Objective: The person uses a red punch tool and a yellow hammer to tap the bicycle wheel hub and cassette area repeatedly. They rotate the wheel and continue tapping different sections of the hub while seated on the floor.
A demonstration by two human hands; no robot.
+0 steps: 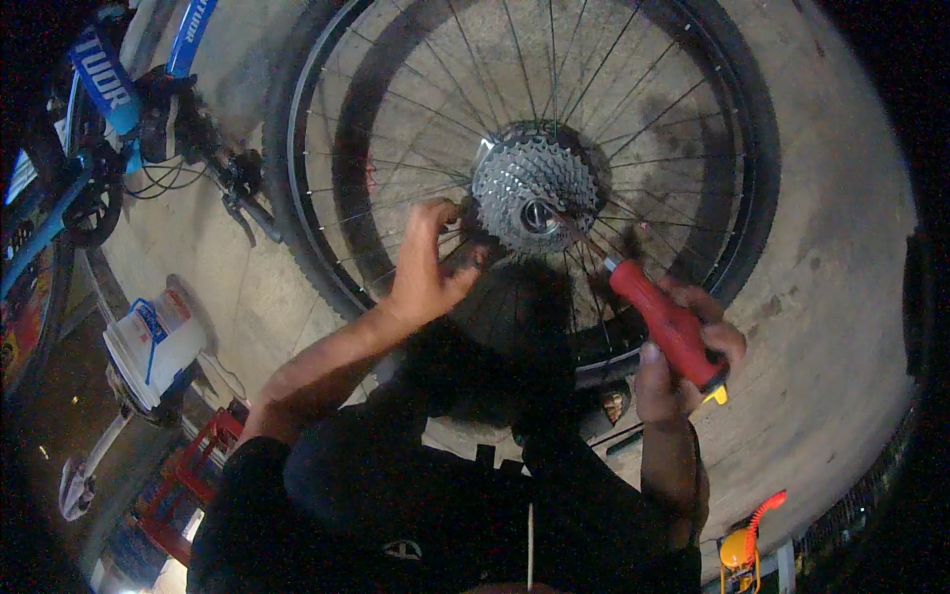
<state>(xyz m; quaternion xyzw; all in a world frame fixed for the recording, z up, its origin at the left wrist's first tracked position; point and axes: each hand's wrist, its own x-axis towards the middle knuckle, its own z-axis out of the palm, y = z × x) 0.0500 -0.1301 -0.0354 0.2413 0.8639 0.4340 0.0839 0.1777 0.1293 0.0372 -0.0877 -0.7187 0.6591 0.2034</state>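
Note:
A bicycle wheel (744,148) with a black tire and thin spokes lies flat in front of me. At its hub sits a silver, stepped cassette (524,183) with a round opening at its centre. My right hand (683,346) is wrapped round the red handle of a screwdriver (661,315), whose thin shaft points up and left to the cassette's centre. Whether the tip touches the cassette is hard to tell. Beside the cassette's lower left, my left hand (426,262) hovers over the spokes, thumb and forefinger apart and nothing seen between them.
A blue bicycle frame (99,84) with cables and handlebar lies at the upper left. Below it stands a white bucket (153,342), with a red crate (188,485) nearer me. An orange coiled hose (764,507) on a yellow device is at the lower right. Concrete floor (831,247) surrounds the wheel.

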